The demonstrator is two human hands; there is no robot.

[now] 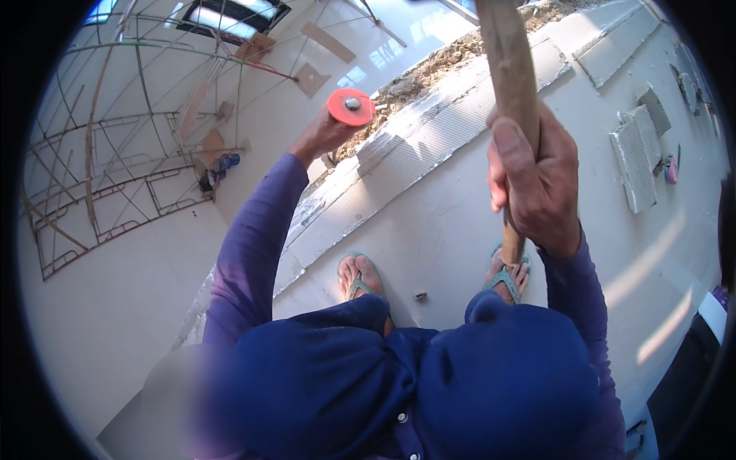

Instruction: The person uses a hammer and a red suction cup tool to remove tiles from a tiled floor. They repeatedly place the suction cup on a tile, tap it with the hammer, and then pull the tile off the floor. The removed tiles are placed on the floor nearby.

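My left hand (320, 135) is closed around a chisel (352, 103), seen end-on as a round metal striking end in an orange-red hand guard. Its shaft and tip are hidden behind the guard. Below it runs a strip of broken floor with rubble (441, 74). On the right, my right hand (535, 172) grips a long wooden handle (508, 57), raised steeply with its butt end above my right foot. The upper end of this handle runs out of view at the top, so its head cannot be made out.
Ribbed tile strips (406, 157) lie along the rubble, beyond my sandalled feet. More broken tile pieces (635, 157) lie at the right, near a small pink thing (671, 170). Metal scaffold frames (115, 188) are at the left. A small fragment (420, 296) lies between my feet.
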